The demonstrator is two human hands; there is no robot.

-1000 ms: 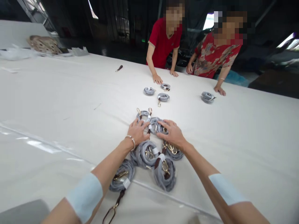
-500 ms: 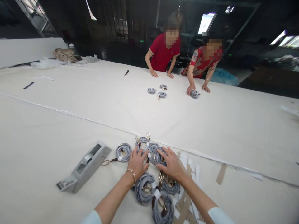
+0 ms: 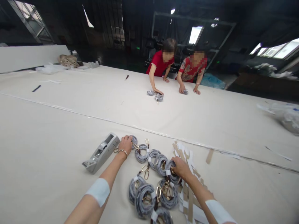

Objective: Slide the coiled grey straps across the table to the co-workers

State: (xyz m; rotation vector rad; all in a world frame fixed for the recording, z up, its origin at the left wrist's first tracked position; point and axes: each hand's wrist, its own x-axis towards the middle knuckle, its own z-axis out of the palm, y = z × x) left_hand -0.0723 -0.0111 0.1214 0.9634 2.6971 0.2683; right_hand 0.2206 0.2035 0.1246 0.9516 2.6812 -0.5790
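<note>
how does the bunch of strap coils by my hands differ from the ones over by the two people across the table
The near strap coils are many and crowded together, gold clasps plain to see; the far strap coils are few, loosely spread and too small for detail. My left hand and right hand rest on the near ones; other people's hands touch the far ones. Both are grey coils on the same pale table.

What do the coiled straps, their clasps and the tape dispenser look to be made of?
Coiled straps: grey woven webbing or cord by the matte, ribbed look, each banded with white paper or tape. Clasps: shiny gold-toned metal, probably plated. Tape dispenser: smooth grey moulded plastic, likely. The left hand rests on one coil, the right hand on another.
</note>
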